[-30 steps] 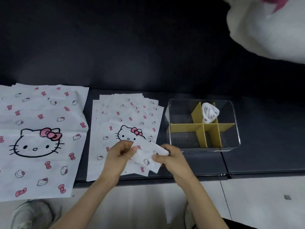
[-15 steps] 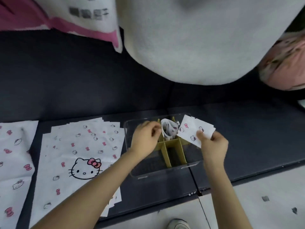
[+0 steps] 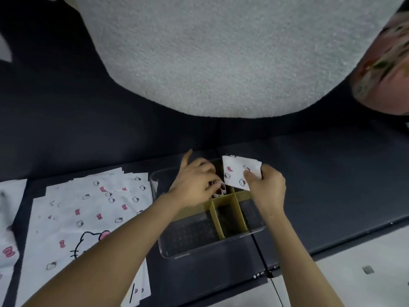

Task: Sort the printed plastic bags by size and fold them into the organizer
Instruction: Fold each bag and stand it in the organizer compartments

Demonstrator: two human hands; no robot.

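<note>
**Student:** Where is the folded bag (image 3: 238,173), and which way does it lie?

**Instructor:** It is held over the far right part of the organizer (image 3: 168,249). Whether its lower edge touches the dividers cannot be told. The long axis runs roughly 9 to 3 o'clock, dipping slightly toward 3. The free end points to 9 o'clock, toward the left hand (image 3: 194,185). The right hand (image 3: 266,187) pinches the 3 o'clock end, thumb on the upper face.

**Student:** Its appearance?

**Instructor:** A small, flat, white four-cornered packet, printed with pink bows and tiny black-outlined cat faces.

**Student:** And the left hand?

**Instructor:** Its fingers curl down into a far compartment, at a stowed bag (image 3: 222,191) of the same print. The thumb is raised toward 11 o'clock. Whether the hand grips that bag or merely presses it cannot be told.

**Student:** The organizer itself?

**Instructor:** A clear plastic box, partitioned into several compartments by yellow dividers (image 3: 228,199).

**Student:** The surroundings?

**Instructor:** The box stands on a dark worktop (image 3: 332,196).
- **9 o'clock of the organizer:** a fanned stack of medium bags (image 3: 93,207), with one large cat face partly showing.
- **Left edge of the view:** larger bags (image 3: 8,218), beyond that stack.
- **12 o'clock:** a white fuzzy mass (image 3: 221,52) fills the upper view.
- **2 o'clock:** a pink floral item (image 3: 385,63), blurred.
- **5 o'clock:** pale floor (image 3: 365,284), below the worktop's near edge.
</note>
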